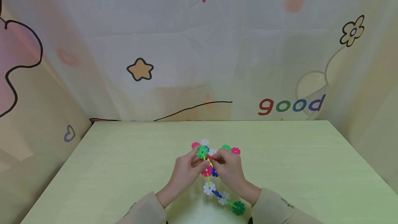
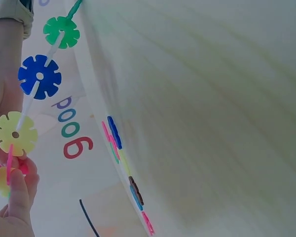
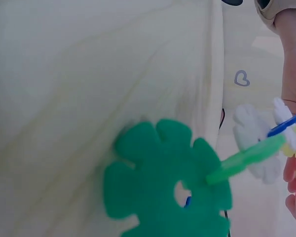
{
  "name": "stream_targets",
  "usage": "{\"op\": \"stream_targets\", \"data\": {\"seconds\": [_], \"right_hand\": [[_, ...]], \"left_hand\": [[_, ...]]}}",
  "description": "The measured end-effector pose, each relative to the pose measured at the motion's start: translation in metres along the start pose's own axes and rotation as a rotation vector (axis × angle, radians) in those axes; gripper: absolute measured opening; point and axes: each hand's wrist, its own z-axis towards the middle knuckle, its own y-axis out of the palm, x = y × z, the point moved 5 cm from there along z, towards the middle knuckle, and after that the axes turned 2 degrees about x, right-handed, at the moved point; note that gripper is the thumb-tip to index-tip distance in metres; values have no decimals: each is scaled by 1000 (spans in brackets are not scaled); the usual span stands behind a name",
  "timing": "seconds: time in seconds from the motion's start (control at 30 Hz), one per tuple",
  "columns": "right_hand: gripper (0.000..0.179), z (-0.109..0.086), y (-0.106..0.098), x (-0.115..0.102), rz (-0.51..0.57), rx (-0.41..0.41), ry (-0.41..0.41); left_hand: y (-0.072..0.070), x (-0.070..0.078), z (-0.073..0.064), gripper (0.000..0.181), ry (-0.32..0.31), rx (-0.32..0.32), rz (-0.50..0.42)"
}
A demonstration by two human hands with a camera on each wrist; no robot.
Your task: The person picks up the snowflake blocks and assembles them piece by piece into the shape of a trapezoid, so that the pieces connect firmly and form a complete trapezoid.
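Both hands meet over the middle of the table. My left hand [image 1: 186, 169] pinches part of a chain of notched plastic snowflake discs, beside its light green disc [image 1: 202, 151]. My right hand [image 1: 231, 169] pinches a pink disc [image 1: 210, 156], seen edge-on against the green one; whether their slots are joined cannot be told. Below the hands, the chain runs through a pink disc [image 1: 206, 171] and a white disc [image 1: 209, 188] to a dark green disc [image 1: 238, 208]. That green end looms large in the right wrist view. In the left wrist view a blue disc [image 2: 39, 77] and a yellow disc [image 2: 16, 134] hang joined.
Loose-looking discs lie behind the hands, among them a white disc [image 1: 204, 142], a green disc [image 1: 226, 147] and a pink disc [image 1: 236, 151]. A pale green table [image 1: 124, 155] spreads around, with a printed curtain [image 1: 174, 44] at its back edge.
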Motion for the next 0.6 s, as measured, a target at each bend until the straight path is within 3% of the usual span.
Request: {"op": "stream_targets", "data": {"seconds": [0.4,0.6], "right_hand": [[14,-4,2,-3,-76,-16,-149],[18,-4,4,-1,-63,-10,-118]], "left_hand": [[0,-2,-1,62,-1,-16,-17],[-1,-3,-2,63,-14,-22,-17]]}}
